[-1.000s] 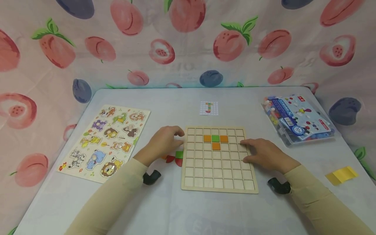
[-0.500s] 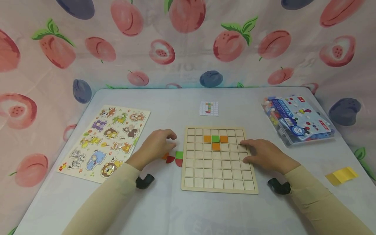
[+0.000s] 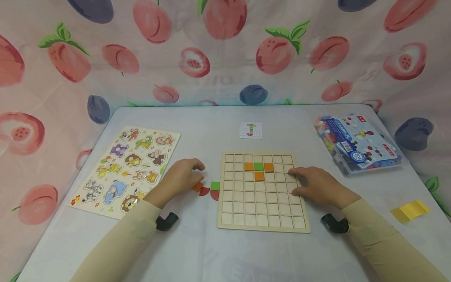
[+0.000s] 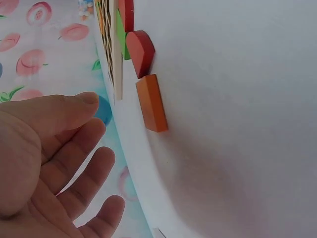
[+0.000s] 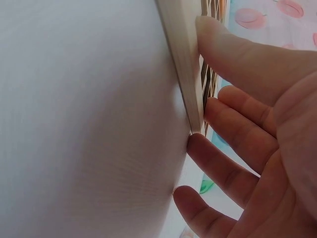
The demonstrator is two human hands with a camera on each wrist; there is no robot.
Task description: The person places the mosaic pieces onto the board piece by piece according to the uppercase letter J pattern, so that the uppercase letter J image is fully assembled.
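A wooden grid board (image 3: 243, 207) lies at the table's middle. Orange squares (image 3: 269, 167) and one green square (image 3: 258, 166) fill cells in its upper part, forming a T. My left hand (image 3: 181, 178) hovers over the table left of the board, fingers loosely bent and holding nothing. Beside it lie an orange block (image 4: 152, 104), a red quarter-round block (image 4: 140, 52), a green block (image 3: 215, 186) and another red block (image 3: 214, 195) by the board's left edge. My right hand (image 3: 317, 186) rests at the board's right edge, thumb and fingertips touching it.
A small pattern card (image 3: 251, 130) lies behind the board. An animal puzzle board (image 3: 128, 168) is at left. A clear plastic box of colourful pieces (image 3: 359, 143) stands back right, and a folded yellow paper (image 3: 410, 210) lies nearer on the right.
My left hand has drawn away from the board's left edge, leftward and slightly nearer me, toward the orange block. The right hand and the board have stayed put.
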